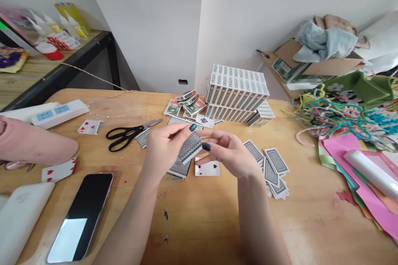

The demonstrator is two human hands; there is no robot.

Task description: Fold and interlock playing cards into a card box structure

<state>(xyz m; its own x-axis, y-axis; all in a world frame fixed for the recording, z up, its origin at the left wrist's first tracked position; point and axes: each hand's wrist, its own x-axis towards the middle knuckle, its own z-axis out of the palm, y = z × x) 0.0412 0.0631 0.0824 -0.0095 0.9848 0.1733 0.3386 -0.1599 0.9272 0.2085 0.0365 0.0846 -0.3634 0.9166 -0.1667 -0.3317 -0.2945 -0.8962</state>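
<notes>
Between both hands, above the middle of the table, is a patterned grey playing card (190, 147), tilted, with a pale lower edge; whether it is one card or several I cannot tell. My left hand (168, 149) pinches its upper left side. My right hand (228, 151) has thumb and fingers closed on its right side. Beneath them lies a larger grey-patterned piece (180, 169), partly hidden by the hands. A two of spades (211, 168) lies face up under my right fingers. More face-down cards (276, 161) are scattered to the right of my right hand.
Black scissors (126, 136) lie left of the hands, near a phone (82, 215) and a pink cylinder (34, 140). Stacked card boxes (238, 89) stand at the back beside a small pile of boxes (189, 105). Coloured yarn (342, 112) and paper (367, 190) cover the right side.
</notes>
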